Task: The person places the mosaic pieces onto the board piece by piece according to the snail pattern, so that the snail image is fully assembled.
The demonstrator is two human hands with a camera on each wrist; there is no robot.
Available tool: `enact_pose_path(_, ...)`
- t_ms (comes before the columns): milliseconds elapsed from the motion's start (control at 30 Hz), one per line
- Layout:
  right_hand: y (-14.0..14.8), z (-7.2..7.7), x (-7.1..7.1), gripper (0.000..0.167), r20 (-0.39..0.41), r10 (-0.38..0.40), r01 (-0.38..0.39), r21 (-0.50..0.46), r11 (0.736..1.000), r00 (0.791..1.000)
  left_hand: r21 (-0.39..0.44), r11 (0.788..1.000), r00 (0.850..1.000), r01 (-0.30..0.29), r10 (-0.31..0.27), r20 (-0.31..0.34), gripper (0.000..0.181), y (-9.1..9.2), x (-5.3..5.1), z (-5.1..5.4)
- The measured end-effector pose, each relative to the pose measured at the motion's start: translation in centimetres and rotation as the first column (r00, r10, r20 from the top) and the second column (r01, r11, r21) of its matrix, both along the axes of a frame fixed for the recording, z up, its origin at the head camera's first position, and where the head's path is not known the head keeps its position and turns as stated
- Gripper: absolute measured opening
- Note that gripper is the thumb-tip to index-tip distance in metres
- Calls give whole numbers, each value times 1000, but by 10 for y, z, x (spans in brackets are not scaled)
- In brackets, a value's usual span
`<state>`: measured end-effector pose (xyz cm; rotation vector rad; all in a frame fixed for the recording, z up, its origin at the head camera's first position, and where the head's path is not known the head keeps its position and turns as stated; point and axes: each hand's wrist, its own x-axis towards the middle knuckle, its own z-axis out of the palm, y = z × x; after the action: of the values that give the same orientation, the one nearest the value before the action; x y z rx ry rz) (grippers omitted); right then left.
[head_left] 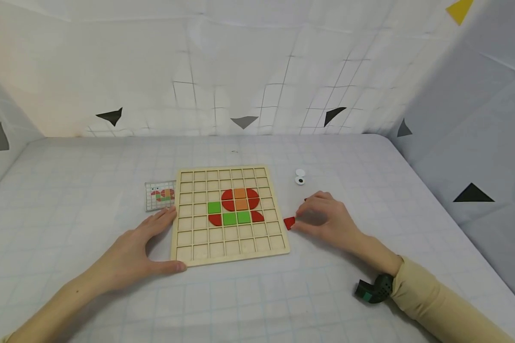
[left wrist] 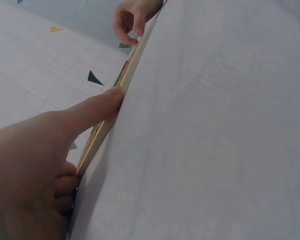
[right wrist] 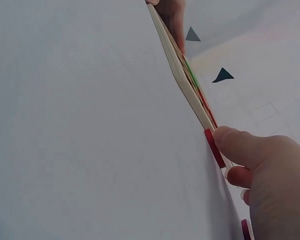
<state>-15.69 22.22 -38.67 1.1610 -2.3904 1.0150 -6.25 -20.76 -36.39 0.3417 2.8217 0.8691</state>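
A wooden grid board (head_left: 210,236) carries several red curved pieces, green squares (head_left: 229,218) and orange squares (head_left: 240,193). At its lower left corner my left hand (head_left: 126,255) touches the edges, thumb and fingers spread apart; in the left wrist view the thumb lies along the board's side. Just off the board's right edge, my right hand (head_left: 330,219) pinches a small red piece (head_left: 289,223) between thumb and forefinger. That piece (right wrist: 214,148) stands on its edge close to the board in the right wrist view. Part of its outline is covered by the fingertips.
A clear gridded card (head_left: 159,202) with a small coloured picture lies against the board's left edge. Two round white pieces (head_left: 300,180), one with a black dot, lie right of the board. Another red piece (right wrist: 245,229) is partly hidden behind the right hand. White walls enclose the table.
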Motion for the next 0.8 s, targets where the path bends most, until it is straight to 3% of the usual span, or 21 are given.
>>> enact_pose_path(167, -4, -2, 2, 31, -40, 29, -30, -37, 999, 999, -1, 1000, 1000, -7, 7, 9, 116, 0, 1, 1)
enact_pose_path(267, -6, -2, 2, 30, -13, 30, -31, -28, 999, 999, -6, 1000, 1000, -10, 10, 11, 116, -1, 1, 1)
enact_pose_path(600, -10, 0, 2, 27, 61, -24, 24, 13, 1000, 998, -4, 1000, 1000, -8, 8, 9, 116, -1, 1, 0)
enact_pose_path(800, -13, -1, 2, 27, 14, -81, 81, 2, 997, 997, -5, 1000, 1000, -6, 6, 5, 115, -1, 1, 0)
